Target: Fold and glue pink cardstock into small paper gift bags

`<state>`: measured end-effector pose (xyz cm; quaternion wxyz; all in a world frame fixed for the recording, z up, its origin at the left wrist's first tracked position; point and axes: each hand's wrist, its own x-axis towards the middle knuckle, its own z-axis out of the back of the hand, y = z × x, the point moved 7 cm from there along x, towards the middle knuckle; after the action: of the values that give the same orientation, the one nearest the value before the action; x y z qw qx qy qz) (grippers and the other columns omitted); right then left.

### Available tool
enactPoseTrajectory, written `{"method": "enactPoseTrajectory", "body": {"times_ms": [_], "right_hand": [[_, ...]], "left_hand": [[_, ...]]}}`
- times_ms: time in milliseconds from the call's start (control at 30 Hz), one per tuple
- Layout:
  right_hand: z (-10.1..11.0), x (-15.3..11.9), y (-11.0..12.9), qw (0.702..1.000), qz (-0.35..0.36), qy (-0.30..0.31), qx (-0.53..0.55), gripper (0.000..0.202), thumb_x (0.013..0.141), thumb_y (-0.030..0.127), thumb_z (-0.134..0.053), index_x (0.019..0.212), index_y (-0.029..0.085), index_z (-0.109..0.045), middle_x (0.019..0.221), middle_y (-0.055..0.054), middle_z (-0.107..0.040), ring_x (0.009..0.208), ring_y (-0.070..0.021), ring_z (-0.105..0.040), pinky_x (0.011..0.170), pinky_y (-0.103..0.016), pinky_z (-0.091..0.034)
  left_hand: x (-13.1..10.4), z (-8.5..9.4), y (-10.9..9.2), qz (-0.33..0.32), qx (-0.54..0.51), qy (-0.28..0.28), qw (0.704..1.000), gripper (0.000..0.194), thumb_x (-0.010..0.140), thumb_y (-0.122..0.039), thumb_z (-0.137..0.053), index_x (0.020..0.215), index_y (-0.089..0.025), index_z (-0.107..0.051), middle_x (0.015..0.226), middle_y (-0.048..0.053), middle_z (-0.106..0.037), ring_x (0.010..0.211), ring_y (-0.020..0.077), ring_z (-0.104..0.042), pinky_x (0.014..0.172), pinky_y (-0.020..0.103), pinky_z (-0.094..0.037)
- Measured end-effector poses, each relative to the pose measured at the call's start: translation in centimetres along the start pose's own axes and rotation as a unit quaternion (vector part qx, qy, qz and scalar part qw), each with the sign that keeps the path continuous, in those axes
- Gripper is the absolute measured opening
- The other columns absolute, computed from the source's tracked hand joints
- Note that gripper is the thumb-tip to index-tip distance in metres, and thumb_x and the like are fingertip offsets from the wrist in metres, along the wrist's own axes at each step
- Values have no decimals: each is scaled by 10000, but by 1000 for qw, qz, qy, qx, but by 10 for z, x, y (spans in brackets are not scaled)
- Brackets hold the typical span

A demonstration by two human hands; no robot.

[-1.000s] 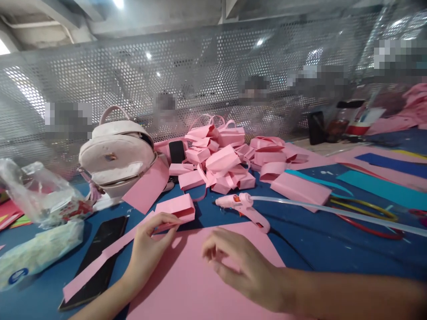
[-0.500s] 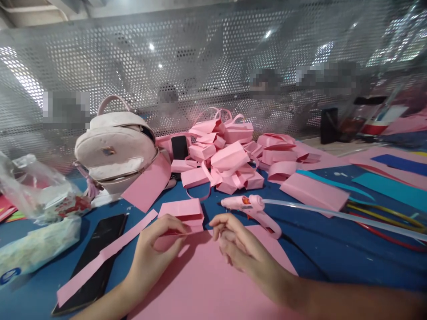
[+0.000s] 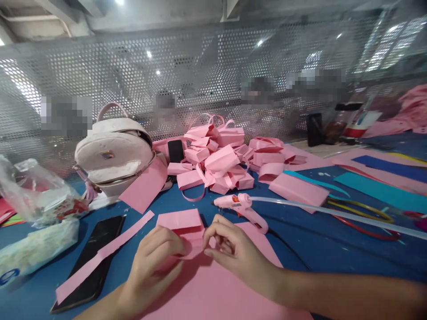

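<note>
A small folded pink paper piece (image 3: 180,220) stands between my hands, above a large pink sheet (image 3: 213,289). My left hand (image 3: 156,260) is closed on its lower left part, the fingertips partly hidden behind the paper. At its right edge, my right hand (image 3: 230,251) has thumb and fingers curled close together; whether they pinch the edge is hard to make out. Just beyond my right hand lies a pink glue gun (image 3: 245,206), its nozzle pointing left, with a long clear glue stick in its back.
A heap of folded pink paper bags (image 3: 223,162) lies behind, beside a pale backpack (image 3: 116,153). On the left are a black phone (image 3: 96,262) under a pink strip and plastic bags (image 3: 40,191). Blue strips (image 3: 380,189) and coloured loops lie right.
The folded piece now stands more open and nearer me. My right hand has come in to its right edge, fingers curling. The view has shifted slightly.
</note>
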<state>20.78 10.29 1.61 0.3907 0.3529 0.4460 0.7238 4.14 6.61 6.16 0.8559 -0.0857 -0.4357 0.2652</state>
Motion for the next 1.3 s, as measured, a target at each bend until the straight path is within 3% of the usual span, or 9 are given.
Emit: {"method": "enactPoseTrajectory", "body": {"times_ms": [667,1033,1300], "right_hand": [[1,1,4,1000,3,-3,19,79,874,203,-700,823,225,-643,825,47,-477,685,-103,-446,593,-238,-342],[3,-1,10,1000,3,-9,5,151,810,74,-704,802,222,-674,809,55,-499,663,-86,-457,586,-222,-353],[3,-3,12,999,26,-22,34,106,799,124,-734,764,201,-669,785,37,-497,661,-100,-468,576,-234,-354]], "left_hand": [[1,-1,0,16,15,-10,1000,109,916,-91,-578,926,-197,-601,766,7,-668,707,152,-621,654,262,-457],[2,-3,-3,2,12,3,1000,99,925,-99,-566,931,-190,-603,756,14,-664,680,155,-608,640,271,-449],[4,-3,-5,22,-5,-17,1000,113,901,-85,-594,903,-198,-603,734,3,-651,656,143,-603,619,249,-462]]}}
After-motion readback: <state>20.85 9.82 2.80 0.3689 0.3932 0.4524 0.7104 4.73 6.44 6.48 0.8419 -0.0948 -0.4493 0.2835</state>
